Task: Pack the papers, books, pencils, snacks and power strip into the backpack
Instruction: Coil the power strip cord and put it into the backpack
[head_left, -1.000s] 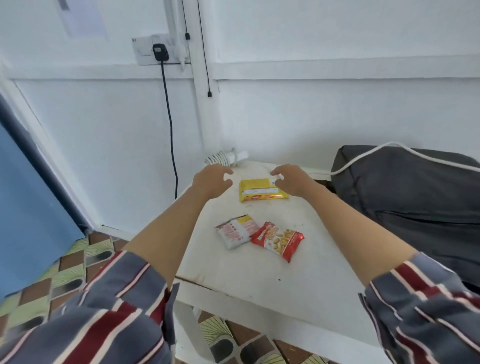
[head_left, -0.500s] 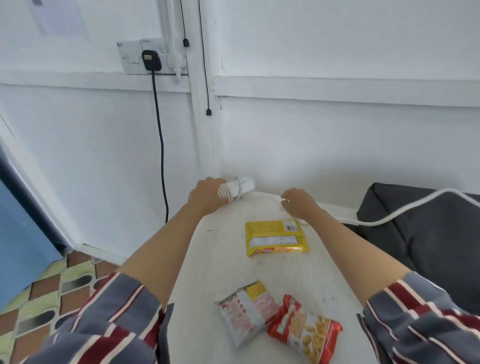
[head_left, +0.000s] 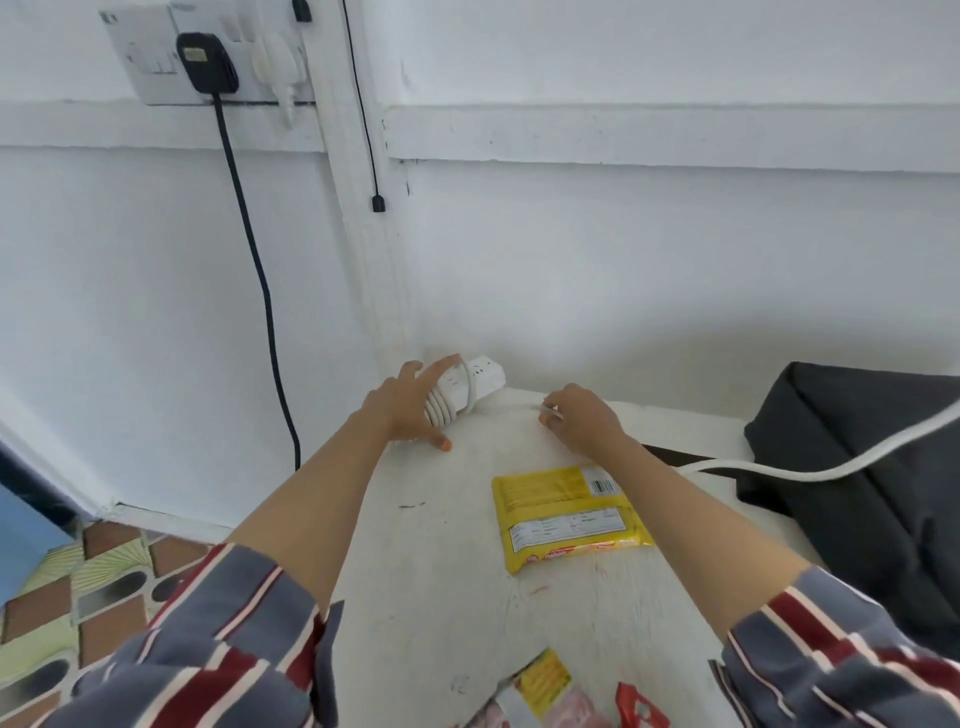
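Observation:
A white power strip (head_left: 480, 376) with its cord wound round one end lies at the table's far corner by the wall. My left hand (head_left: 408, 405) rests on its wound end with fingers spread and mostly straight. My right hand (head_left: 584, 423) pinches the loose white cord (head_left: 551, 414), which runs on to the right (head_left: 831, 470) over the dark grey backpack (head_left: 872, 519). A yellow snack pack (head_left: 561, 514) lies face down under my right forearm. Two more snack packs, one yellow and white (head_left: 540, 693) and one red (head_left: 639, 712), show at the bottom edge.
The white table (head_left: 431, 571) stands in a corner of white walls. A wall socket (head_left: 156, 57) at top left holds a black plug whose cable (head_left: 260, 291) hangs to the patterned floor (head_left: 78, 597). The table's left edge drops off beside my left arm.
The view has closed in on the far corner. My left hand's fingers have spread out over the power strip. My right hand stays on the cord.

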